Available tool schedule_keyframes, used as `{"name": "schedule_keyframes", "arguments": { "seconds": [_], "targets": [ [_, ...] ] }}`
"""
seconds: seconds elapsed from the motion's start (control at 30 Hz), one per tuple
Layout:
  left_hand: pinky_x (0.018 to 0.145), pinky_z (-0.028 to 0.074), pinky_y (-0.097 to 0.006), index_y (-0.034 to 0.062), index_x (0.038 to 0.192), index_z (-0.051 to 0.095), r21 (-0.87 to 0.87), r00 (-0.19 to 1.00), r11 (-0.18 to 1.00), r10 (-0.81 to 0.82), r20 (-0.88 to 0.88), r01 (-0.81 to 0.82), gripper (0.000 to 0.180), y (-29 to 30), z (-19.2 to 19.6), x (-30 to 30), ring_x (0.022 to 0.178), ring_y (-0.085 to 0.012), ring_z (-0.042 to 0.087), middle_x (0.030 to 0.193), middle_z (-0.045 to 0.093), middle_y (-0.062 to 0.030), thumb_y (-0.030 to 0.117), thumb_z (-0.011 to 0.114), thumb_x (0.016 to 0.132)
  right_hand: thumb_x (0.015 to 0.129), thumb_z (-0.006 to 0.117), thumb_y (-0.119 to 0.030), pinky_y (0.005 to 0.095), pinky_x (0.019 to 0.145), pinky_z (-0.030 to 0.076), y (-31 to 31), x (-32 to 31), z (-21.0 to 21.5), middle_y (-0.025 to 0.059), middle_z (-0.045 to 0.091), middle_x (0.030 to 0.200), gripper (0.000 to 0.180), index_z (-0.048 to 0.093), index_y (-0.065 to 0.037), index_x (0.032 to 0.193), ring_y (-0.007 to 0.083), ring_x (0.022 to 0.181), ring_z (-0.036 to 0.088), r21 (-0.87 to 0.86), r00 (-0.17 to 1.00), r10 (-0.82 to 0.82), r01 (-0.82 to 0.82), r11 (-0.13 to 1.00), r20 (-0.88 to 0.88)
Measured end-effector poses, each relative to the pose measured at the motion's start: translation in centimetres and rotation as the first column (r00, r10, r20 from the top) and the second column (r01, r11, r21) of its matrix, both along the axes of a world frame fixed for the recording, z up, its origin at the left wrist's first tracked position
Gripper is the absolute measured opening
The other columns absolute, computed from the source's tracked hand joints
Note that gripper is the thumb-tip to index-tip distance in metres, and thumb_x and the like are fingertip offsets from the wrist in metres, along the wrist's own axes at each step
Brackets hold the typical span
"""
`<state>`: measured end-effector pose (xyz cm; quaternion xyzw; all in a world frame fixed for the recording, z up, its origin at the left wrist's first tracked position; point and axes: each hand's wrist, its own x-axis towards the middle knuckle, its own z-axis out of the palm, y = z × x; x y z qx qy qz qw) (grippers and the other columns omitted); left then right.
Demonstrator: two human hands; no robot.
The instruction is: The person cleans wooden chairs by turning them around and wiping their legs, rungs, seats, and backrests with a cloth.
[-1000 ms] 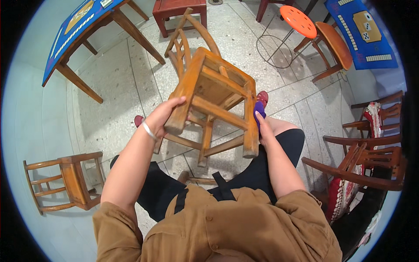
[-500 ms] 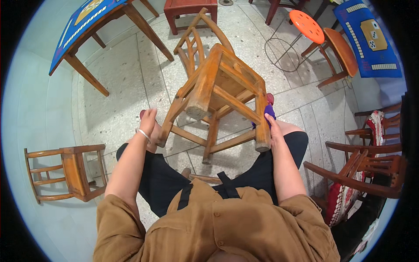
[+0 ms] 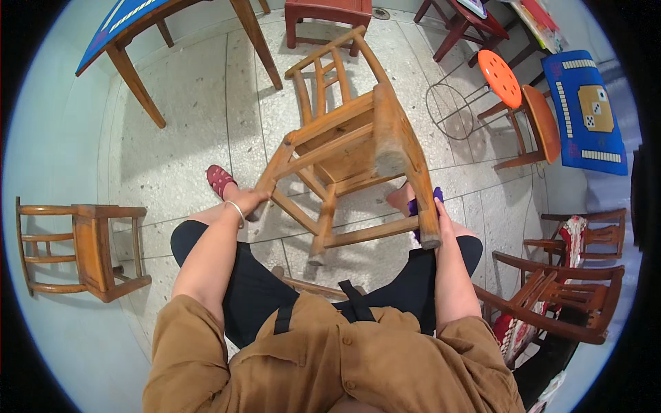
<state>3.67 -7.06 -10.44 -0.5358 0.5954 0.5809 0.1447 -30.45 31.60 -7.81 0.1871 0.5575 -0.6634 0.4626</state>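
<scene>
A wooden chair (image 3: 344, 141) is tipped over in front of me, its legs pointing toward me and its slatted back lying away from me. My left hand (image 3: 253, 199) grips the lower end of the chair's left leg, with a white bangle on that wrist. At the right leg, my right hand (image 3: 441, 210) is closed on a purple cloth (image 3: 414, 206) that wraps partly round the wood. Some of its fingers are hidden behind the leg. Beneath the chair's near rung are my dark trousers and spread knees.
A tiled floor (image 3: 179, 117) surrounds the chair. A wooden chair (image 3: 89, 251) stands left, and a table with a blue cover (image 3: 124, 24) is far left. Right are an orange stool (image 3: 499, 78) and dark chairs (image 3: 571, 296). A red stool (image 3: 323, 14) stands at the back.
My left hand, loose beside the chair before, now holds its left leg. The chair has turned, its back swinging rightward. My right hand stays at the right leg with the purple cloth.
</scene>
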Motion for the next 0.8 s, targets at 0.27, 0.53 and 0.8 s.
{"name": "schedule_keyframes", "arguments": {
  "seconds": [0.27, 0.53, 0.8],
  "targets": [
    [0.049, 0.049, -0.032, 0.0012, 0.088, 0.057, 0.163, 0.9, 0.926, 0.37, -0.229, -0.339, 0.023, -5.1, 7.1, 0.6, 0.057, -0.02, 0.059, 0.07, 0.059, -0.011, 0.024, 0.054, 0.088, 0.085, 0.059, -0.038, 0.0394, 0.078, 0.051, -0.9, 5.3, -2.5, 0.0109, 0.064, 0.099, 0.044, 0.055, -0.005, 0.114, 0.0254, 0.088, 0.063, 0.229, 0.936, 0.282, -0.328, 0.916, 0.211],
    [0.056, 0.054, -0.03, 0.003, 0.111, 0.051, 0.345, 0.784, 0.851, 0.509, -0.355, -0.396, 0.027, -2.3, 8.2, -1.8, 0.074, -0.0193, 0.062, 0.095, 0.06, -0.0113, 0.02, 0.05, 0.09, 0.09, 0.051, -0.042, 0.0367, 0.076, 0.05, 1.0, 2.6, -7.6, 0.0121, 0.064, 0.1, 0.046, 0.056, -0.004, 0.115, 0.0238, 0.087, 0.061, 0.267, 0.928, 0.328, -0.367, 0.891, 0.179],
    [0.062, 0.056, -0.034, 0.0087, 0.141, 0.022, 0.426, 0.693, 0.812, 0.571, -0.44, -0.399, 0.058, 0.4, 9.2, -5.2, 0.078, -0.0243, 0.062, 0.11, 0.054, -0.0144, 0.013, 0.048, 0.09, 0.087, 0.056, -0.043, 0.0345, 0.084, 0.045, 1.5, 4.0, -7.7, 0.016, 0.062, 0.109, 0.057, 0.058, 0.008, 0.113, 0.0247, 0.098, 0.06, 0.775, 0.716, 0.691, -0.491, 0.398, 0.099]
  ]
}}
